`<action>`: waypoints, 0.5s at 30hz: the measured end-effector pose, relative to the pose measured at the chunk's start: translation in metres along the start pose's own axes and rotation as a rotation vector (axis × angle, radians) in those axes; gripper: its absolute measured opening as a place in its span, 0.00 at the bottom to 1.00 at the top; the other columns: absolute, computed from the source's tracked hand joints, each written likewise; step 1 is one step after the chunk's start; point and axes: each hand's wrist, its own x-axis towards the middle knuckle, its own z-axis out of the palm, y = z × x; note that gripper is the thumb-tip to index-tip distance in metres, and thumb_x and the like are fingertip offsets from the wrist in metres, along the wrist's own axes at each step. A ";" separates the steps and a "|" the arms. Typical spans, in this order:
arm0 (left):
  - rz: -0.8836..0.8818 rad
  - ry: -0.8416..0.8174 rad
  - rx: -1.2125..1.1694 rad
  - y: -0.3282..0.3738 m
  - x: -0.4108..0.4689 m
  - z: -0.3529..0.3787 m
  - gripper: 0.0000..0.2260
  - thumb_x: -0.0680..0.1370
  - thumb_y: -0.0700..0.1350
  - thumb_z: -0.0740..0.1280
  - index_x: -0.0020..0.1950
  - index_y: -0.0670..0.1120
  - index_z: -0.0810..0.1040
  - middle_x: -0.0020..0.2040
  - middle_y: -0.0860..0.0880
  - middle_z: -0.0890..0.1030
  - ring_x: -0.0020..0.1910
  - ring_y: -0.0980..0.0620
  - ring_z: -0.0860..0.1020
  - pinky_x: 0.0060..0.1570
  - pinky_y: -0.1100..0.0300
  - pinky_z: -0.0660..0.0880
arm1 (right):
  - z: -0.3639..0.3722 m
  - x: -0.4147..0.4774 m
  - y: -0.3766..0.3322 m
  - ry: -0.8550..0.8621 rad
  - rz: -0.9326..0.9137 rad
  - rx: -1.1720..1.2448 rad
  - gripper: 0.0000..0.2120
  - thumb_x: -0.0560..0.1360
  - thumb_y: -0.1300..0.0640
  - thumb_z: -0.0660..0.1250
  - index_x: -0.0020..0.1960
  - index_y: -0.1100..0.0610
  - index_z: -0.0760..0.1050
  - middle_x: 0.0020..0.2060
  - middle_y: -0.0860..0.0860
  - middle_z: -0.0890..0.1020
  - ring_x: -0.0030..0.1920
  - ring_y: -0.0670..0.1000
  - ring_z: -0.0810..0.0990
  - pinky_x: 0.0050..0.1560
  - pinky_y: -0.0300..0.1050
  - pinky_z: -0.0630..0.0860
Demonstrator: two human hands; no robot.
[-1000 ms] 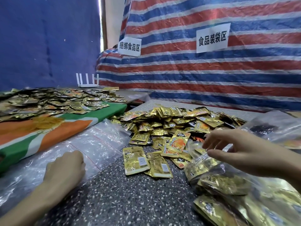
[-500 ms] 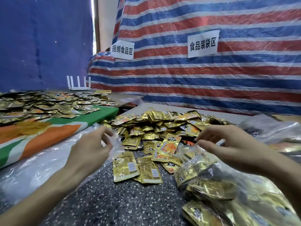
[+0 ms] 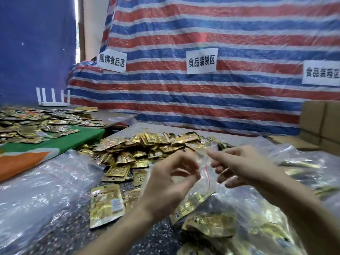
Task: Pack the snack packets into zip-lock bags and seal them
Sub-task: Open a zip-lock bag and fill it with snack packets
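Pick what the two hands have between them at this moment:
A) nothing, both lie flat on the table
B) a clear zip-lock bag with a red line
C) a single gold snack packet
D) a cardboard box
B: the left hand and the right hand each pinch an edge of the clear zip-lock bag, its red line showing between them.

We see a red, white and blue striped tarp (image 3: pixel 220 100) bearing three paper signs (image 3: pixel 202 61); at left, perhaps a white router (image 3: pixel 53 104); cardboard boxes (image 3: pixel 323 122) at right.
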 end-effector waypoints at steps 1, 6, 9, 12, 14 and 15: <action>-0.015 0.053 -0.003 -0.005 -0.006 0.001 0.11 0.74 0.31 0.73 0.48 0.47 0.79 0.46 0.52 0.82 0.46 0.54 0.82 0.48 0.63 0.79 | 0.001 0.001 0.001 0.033 0.006 -0.038 0.20 0.74 0.38 0.69 0.43 0.57 0.83 0.36 0.50 0.83 0.33 0.48 0.82 0.30 0.36 0.76; -0.039 0.231 -0.084 -0.006 -0.021 0.002 0.11 0.74 0.36 0.72 0.49 0.52 0.76 0.46 0.51 0.81 0.45 0.49 0.82 0.45 0.57 0.81 | 0.010 -0.002 0.003 -0.048 -0.009 -0.136 0.07 0.75 0.37 0.67 0.43 0.37 0.82 0.45 0.47 0.83 0.41 0.49 0.85 0.33 0.38 0.79; 0.013 0.244 -0.108 0.001 -0.024 0.005 0.15 0.74 0.35 0.70 0.53 0.53 0.75 0.45 0.50 0.80 0.45 0.47 0.82 0.43 0.49 0.82 | 0.014 -0.003 0.002 -0.103 -0.040 -0.082 0.03 0.75 0.44 0.71 0.43 0.38 0.84 0.41 0.45 0.85 0.39 0.49 0.86 0.36 0.40 0.81; 0.027 0.226 -0.132 0.008 -0.027 0.010 0.20 0.74 0.34 0.66 0.58 0.57 0.75 0.44 0.51 0.78 0.43 0.46 0.81 0.42 0.48 0.82 | 0.013 -0.003 0.002 -0.085 -0.096 -0.102 0.13 0.73 0.64 0.74 0.51 0.48 0.83 0.47 0.51 0.84 0.45 0.51 0.85 0.42 0.42 0.83; -0.076 0.205 -0.173 0.014 -0.030 0.012 0.17 0.73 0.42 0.67 0.57 0.60 0.73 0.42 0.51 0.78 0.41 0.46 0.80 0.42 0.49 0.82 | 0.015 -0.004 0.000 -0.058 -0.162 -0.154 0.20 0.70 0.73 0.72 0.51 0.49 0.82 0.49 0.50 0.84 0.48 0.50 0.83 0.47 0.45 0.82; -0.158 0.204 -0.193 0.016 -0.031 0.013 0.14 0.72 0.50 0.68 0.56 0.60 0.72 0.41 0.51 0.78 0.39 0.47 0.80 0.42 0.50 0.81 | 0.016 -0.005 -0.001 -0.052 -0.203 -0.167 0.22 0.69 0.75 0.71 0.49 0.49 0.82 0.48 0.50 0.84 0.48 0.50 0.83 0.48 0.47 0.83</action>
